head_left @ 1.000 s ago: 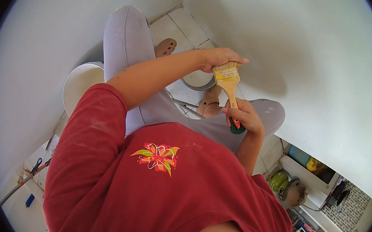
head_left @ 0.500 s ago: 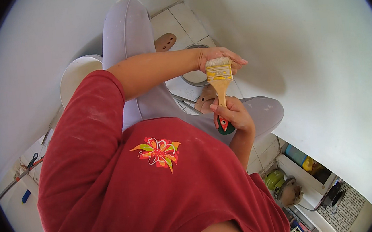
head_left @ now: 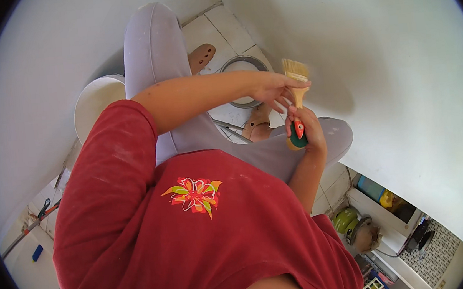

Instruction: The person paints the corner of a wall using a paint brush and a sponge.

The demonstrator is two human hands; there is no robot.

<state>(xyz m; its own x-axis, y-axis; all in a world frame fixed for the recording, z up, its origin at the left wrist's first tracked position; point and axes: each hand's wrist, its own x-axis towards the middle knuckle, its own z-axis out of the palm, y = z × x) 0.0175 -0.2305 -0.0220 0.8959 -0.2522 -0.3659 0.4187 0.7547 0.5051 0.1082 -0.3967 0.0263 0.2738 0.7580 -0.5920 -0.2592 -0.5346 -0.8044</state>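
My right hand (head_left: 307, 130) grips the handle of a wide paintbrush (head_left: 296, 85) with pale bristles, a wooden ferrule area and a green and red handle end, held upright near the white wall (head_left: 391, 62). My left hand (head_left: 275, 89) reaches across my body, fingers spread and touching the brush just below the bristles. Below the hands a round bucket (head_left: 243, 65) with white paint stands on the tiled floor. I wear a red shirt and light grey trousers.
A white bucket (head_left: 96, 102) stands at my left beside the left wall. A sandal (head_left: 201, 57) rests on the floor tiles. At lower right lie tools, a green power tool (head_left: 346, 220) and containers. Pliers and a blue item lie at lower left.
The brush has tilted upright and shifted slightly right toward the wall. My left hand has slid from over the bristles to just beneath them.
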